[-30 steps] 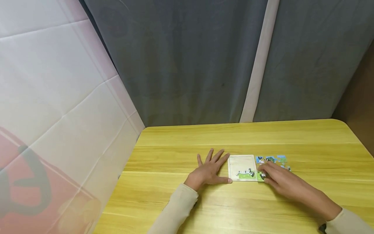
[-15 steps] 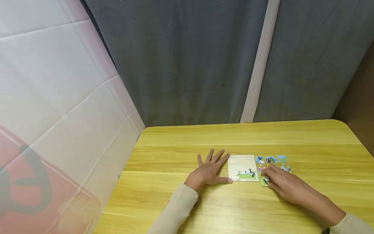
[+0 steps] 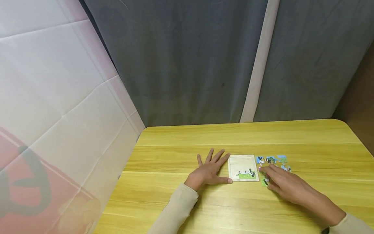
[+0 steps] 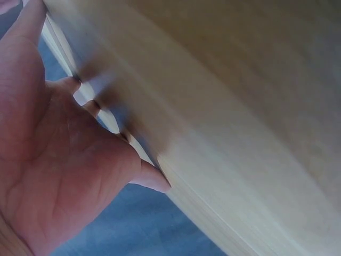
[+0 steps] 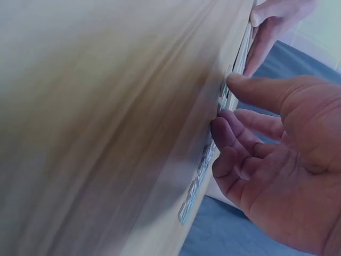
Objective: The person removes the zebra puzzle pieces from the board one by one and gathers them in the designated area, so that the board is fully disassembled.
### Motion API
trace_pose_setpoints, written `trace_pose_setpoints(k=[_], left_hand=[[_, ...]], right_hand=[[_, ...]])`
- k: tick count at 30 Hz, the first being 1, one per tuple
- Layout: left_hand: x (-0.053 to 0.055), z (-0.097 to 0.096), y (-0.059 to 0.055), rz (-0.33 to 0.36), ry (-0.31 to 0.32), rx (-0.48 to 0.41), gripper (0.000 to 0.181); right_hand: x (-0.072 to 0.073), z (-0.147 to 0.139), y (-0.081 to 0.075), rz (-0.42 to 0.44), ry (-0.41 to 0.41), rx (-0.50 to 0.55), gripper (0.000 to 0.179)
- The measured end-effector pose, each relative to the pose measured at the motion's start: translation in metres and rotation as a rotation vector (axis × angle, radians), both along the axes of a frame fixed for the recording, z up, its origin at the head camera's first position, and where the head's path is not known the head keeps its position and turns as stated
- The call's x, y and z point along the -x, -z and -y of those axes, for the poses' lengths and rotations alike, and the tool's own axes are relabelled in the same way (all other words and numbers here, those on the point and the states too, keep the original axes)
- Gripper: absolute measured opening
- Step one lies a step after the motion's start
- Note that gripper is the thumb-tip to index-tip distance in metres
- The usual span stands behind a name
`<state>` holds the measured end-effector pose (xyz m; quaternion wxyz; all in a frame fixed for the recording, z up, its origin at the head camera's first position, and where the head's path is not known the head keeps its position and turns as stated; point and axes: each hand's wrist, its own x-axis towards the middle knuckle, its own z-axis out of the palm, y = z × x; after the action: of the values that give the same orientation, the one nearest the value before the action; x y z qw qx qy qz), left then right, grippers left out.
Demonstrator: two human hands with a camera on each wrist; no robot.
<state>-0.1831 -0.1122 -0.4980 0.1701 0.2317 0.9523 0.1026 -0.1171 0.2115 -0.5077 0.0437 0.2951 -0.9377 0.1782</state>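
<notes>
My left hand (image 3: 208, 172) lies spread on the table, its index fingertip and thumb at the left side of a square puzzle tray (image 3: 240, 162). Zebra-and-grass artwork (image 3: 246, 175) shows in the tray's lower right. Just right of the tray, my right hand (image 3: 287, 187) reaches over loose jigsaw pieces (image 3: 270, 160). A green piece (image 3: 264, 182) shows beside its thumb, partly covered by the hand. In the right wrist view, the thumb (image 5: 250, 88) and bent fingers (image 5: 224, 133) stand apart, tips down at the pieces on the tabletop.
The wooden table (image 3: 175, 139) ends at a dark grey curtain (image 3: 181, 65) with a pale strip (image 3: 260, 61). A white printed sheet (image 3: 58, 71) hangs along the left side, and a brown panel (image 3: 357, 91) stands at the right.
My right hand has drawn the green piece away from the tray's lower right corner, toward the right and nearer me. Its index finger now reaches further forward. The left hand has stayed still.
</notes>
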Motion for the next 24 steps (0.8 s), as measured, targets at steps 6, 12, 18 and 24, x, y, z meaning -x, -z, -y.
trace_pose_setpoints(k=[6,12,18,24], left_hand=[[0.000,0.000,-0.001,0.001,-0.002,0.005,0.103],[-0.001,0.000,-0.002,0.002,-0.005,0.001,0.103],[-0.002,-0.001,-0.002,-0.004,-0.008,0.015,0.103],[-0.001,-0.001,-0.003,-0.005,-0.004,0.019,0.103]], right_hand=[[0.004,0.009,-0.006,0.062,0.052,0.000,0.051],[0.010,0.026,-0.010,0.009,0.070,0.023,0.057],[0.015,0.046,-0.011,0.001,0.048,0.055,0.042],[0.021,0.058,-0.008,-0.006,0.024,0.040,0.037]])
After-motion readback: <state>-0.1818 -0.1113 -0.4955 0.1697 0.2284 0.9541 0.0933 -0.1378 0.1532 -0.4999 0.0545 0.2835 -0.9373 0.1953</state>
